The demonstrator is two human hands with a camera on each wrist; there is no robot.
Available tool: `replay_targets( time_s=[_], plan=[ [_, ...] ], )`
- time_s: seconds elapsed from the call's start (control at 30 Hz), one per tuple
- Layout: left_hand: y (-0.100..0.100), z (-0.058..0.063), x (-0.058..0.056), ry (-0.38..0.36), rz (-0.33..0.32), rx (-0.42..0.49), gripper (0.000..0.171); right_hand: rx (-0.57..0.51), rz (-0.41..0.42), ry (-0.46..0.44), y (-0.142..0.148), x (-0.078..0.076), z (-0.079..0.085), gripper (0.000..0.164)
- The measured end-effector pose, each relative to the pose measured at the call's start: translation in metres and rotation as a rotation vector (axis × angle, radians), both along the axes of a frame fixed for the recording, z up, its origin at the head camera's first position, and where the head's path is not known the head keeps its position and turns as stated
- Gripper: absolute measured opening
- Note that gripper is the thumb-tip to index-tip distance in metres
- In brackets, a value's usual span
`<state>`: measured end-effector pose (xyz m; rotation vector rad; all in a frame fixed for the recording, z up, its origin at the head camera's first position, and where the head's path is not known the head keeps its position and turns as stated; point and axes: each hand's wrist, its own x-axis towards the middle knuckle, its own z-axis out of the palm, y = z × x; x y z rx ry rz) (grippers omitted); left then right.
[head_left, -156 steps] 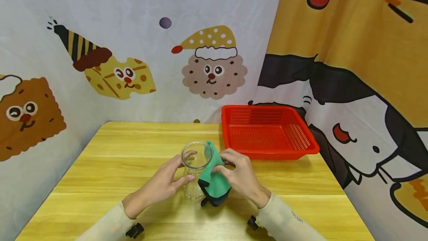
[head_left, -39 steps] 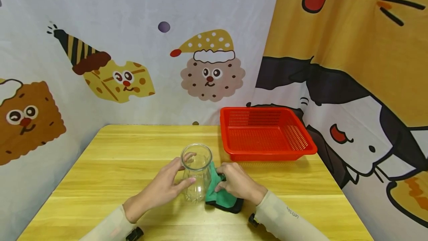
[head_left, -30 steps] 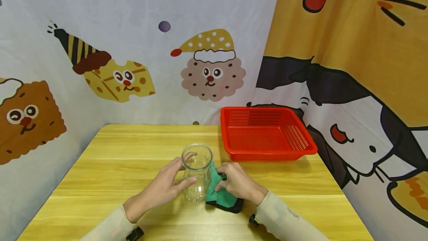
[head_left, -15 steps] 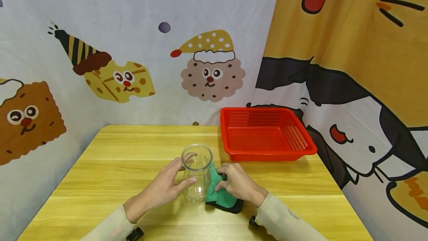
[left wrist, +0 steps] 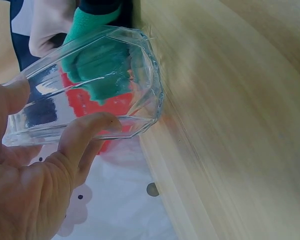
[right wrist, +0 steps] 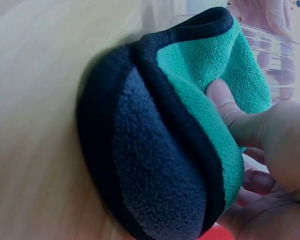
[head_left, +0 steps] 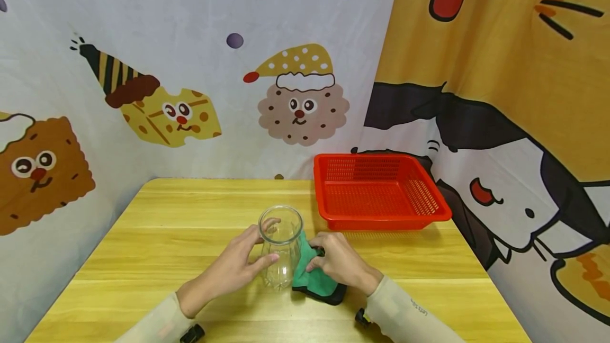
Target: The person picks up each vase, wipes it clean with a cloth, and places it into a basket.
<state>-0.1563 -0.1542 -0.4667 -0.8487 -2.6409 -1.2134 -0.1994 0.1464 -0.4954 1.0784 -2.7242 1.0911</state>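
Observation:
A clear glass jar (head_left: 281,250) with a round rim and a faceted base stands upright on the table. My left hand (head_left: 233,261) grips it from the left, thumb in front and fingers behind, as the left wrist view also shows. At the jar's right side, my right hand (head_left: 340,258) pinches a folded cleaning cloth (head_left: 314,279), green on one face, dark grey-blue on the other, with black edging. In the right wrist view the thumb presses the cloth's green face (right wrist: 197,62), and the cloth's lower part bulges down close to the wood.
Behind my right hand, a red plastic basket (head_left: 376,224) with perforated walls sits on the wooden table (head_left: 190,210). Cartoon-printed curtains (head_left: 190,41) hang behind the table and along its sides.
Compared with about five seconds ago, my right hand and the cloth are lower, down from near the jar's rim to its lower right side. Over the last second both hands have stayed nearly still.

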Motion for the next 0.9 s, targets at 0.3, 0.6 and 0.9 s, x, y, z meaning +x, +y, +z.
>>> replay_targets(
  time_s=[0.3,0.6,0.9],
  plan=[
    [0.0,0.001,0.0,0.005,-0.008,0.007,0.072,-0.024,-0.028,-0.037,-0.002,0.003,0.007,0.016],
    [0.0,-0.001,0.0,-0.02,-0.005,0.008,0.073,-0.085,-0.026,-0.071,-0.002,0.006,0.01,0.022],
    [0.0,-0.002,-0.001,-0.014,0.002,-0.006,0.075,-0.124,-0.026,-0.047,-0.003,0.007,0.014,0.022]
  ],
)
